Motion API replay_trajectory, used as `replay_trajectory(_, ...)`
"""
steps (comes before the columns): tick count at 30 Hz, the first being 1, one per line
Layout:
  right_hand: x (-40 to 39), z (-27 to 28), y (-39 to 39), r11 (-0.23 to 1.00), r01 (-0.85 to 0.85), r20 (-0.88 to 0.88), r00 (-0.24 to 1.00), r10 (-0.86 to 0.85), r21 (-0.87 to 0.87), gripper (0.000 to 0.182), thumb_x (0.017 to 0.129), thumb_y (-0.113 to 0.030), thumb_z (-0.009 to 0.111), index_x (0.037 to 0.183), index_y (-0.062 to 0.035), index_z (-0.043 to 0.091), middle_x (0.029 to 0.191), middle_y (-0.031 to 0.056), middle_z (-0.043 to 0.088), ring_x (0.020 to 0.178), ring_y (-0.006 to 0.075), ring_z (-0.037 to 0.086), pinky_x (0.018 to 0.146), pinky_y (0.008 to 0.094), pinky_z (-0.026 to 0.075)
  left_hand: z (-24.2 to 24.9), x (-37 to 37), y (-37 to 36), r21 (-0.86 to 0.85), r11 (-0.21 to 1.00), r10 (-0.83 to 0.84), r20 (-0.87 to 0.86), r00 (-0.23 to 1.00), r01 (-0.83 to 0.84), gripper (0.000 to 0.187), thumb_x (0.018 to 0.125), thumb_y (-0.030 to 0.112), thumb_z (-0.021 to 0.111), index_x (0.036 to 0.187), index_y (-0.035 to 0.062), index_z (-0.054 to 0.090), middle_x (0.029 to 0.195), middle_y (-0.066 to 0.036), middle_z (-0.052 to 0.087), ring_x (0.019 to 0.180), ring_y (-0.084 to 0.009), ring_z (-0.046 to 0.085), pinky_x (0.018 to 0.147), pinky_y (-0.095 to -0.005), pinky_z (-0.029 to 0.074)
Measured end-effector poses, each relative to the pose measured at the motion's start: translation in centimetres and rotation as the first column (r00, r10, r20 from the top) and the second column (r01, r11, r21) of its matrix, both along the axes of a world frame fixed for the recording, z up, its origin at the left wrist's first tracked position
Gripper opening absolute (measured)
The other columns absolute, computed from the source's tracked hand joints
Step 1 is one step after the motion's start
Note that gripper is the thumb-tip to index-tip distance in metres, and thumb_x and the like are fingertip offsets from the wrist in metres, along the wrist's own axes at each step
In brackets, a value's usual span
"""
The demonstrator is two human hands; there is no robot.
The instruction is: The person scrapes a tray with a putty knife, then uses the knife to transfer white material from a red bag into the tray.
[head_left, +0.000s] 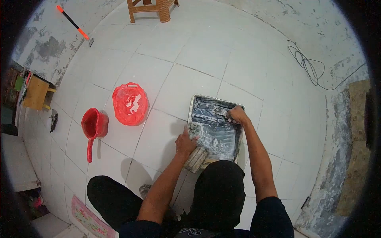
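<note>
A paint tray, smeared with white and dark residue, lies on the floor in front of my knees. My right hand is closed around a small tool with a flat greyish end, apparently a scraper, over the far right part of the tray. The handle is mostly hidden in my fingers. At the tray's left rim, my left hand grips the edge with the thumb on the inner side. Just below that hand sits a worn, grooved, block-like piece against the tray's near left corner.
Left of the tray are a crumpled red plastic bag or bowl with white residue and a red dipper. An orange-and-black-handled tool leans on the wall. A brown stool stands far off; a cable lies right.
</note>
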State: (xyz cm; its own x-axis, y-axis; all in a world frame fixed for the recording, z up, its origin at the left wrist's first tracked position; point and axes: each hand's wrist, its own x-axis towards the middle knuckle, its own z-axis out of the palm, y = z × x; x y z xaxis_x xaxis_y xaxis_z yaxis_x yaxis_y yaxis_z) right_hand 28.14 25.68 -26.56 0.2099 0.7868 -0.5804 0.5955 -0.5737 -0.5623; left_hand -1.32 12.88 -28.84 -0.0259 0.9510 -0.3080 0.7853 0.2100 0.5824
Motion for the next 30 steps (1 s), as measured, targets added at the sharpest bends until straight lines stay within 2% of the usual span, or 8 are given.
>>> replay_trajectory(5,0.4,1.7,0.6,0.990,-0.139,-0.037,0.990,0.139,0.013,0.024,0.083,-0.019,0.060,0.069,-0.0022,0.072,0.055,0.0072,0.063,0.040,0.0138,0.048,0.038,0.0308,0.035,-0.2,0.0,0.1,-0.013,1.000,-0.024,-0.010,1.000,0.024,0.088,0.085,0.044,0.075,0.149,-0.0012,0.036,0.107,-0.030,0.066,0.102,-0.0448,0.065,0.090,-0.0520,0.051)
replay_trajectory(12,-2.0,-4.8,2.5,0.958,-0.247,-0.035,0.966,0.254,0.144,0.027,0.081,-0.018,0.059,0.061,0.0009,0.064,0.055,0.0127,0.062,0.042,0.0198,0.050,0.042,0.0364,0.041,1.6,-0.1,0.3,-0.042,0.999,-0.012,0.045,0.999,0.014,0.085,0.086,0.041,0.074,0.149,-0.0014,0.035,0.108,-0.030,0.067,0.101,-0.0442,0.065,0.089,-0.0526,0.051)
replay_trajectory(14,-2.3,-7.7,4.0,0.863,-0.477,0.184,0.875,0.448,0.166,0.041,0.074,-0.024,0.061,0.078,0.0165,0.064,0.076,0.0351,0.066,0.073,0.0452,0.068,0.076,0.0500,0.054,1.8,-0.2,0.2,-0.069,0.998,-0.009,0.065,0.998,0.013,0.085,0.086,0.040,0.074,0.149,-0.0014,0.035,0.109,-0.030,0.066,0.103,-0.0441,0.065,0.090,-0.0526,0.051)
replay_trajectory(15,-3.0,-7.1,4.1,0.837,-0.521,0.203,0.849,0.487,0.170,0.041,0.074,-0.022,0.059,0.081,0.0183,0.064,0.083,0.0369,0.067,0.082,0.0460,0.070,0.080,0.0497,0.054,1.6,-0.2,0.1,-0.052,0.998,-0.022,0.069,0.997,0.026,0.085,0.087,0.040,0.074,0.150,-0.0006,0.035,0.109,-0.030,0.066,0.104,-0.0441,0.065,0.091,-0.0523,0.050)
replay_trajectory(19,-5.7,-2.0,3.9,0.916,-0.350,0.149,0.934,0.325,0.196,0.045,0.074,-0.023,0.059,0.088,0.0197,0.063,0.092,0.0387,0.067,0.089,0.0482,0.069,0.084,0.0492,0.054,1.6,0.2,0.6,-0.176,0.984,-0.001,-0.018,1.000,-0.002,0.088,0.087,0.042,0.074,0.153,0.0021,0.032,0.111,-0.029,0.066,0.106,-0.0438,0.064,0.093,-0.0513,0.050)
replay_trajectory(21,-5.6,-0.9,4.6,0.908,-0.419,0.040,0.907,0.419,0.008,0.050,0.075,-0.025,0.060,0.096,0.0196,0.062,0.100,0.0391,0.066,0.097,0.0475,0.068,0.087,0.0489,0.053,0.7,0.1,0.3,-0.120,0.993,-0.006,-0.006,1.000,0.006,0.088,0.087,0.042,0.074,0.154,0.0031,0.031,0.111,-0.028,0.066,0.106,-0.0441,0.064,0.093,-0.0512,0.050)
replay_trajectory(28,-7.5,-0.6,3.9,0.887,-0.429,0.194,0.897,0.396,0.171,0.049,0.075,-0.026,0.061,0.090,0.0199,0.063,0.098,0.0392,0.066,0.096,0.0482,0.068,0.089,0.0501,0.054,0.9,0.0,0.3,-0.085,0.996,-0.003,0.066,0.998,0.009,0.086,0.088,0.042,0.073,0.153,0.0019,0.033,0.114,-0.030,0.065,0.110,-0.0450,0.061,0.096,-0.0521,0.048)
replay_trajectory(30,-7.5,0.9,4.2,0.905,-0.424,0.015,0.905,0.425,-0.020,0.050,0.075,-0.026,0.060,0.092,0.0205,0.063,0.102,0.0404,0.065,0.098,0.0507,0.066,0.092,0.0517,0.053,1.7,0.1,0.4,-0.128,0.992,0.009,0.059,0.998,-0.001,0.085,0.088,0.041,0.073,0.152,0.0014,0.034,0.115,-0.029,0.065,0.111,-0.0446,0.061,0.097,-0.0523,0.047)
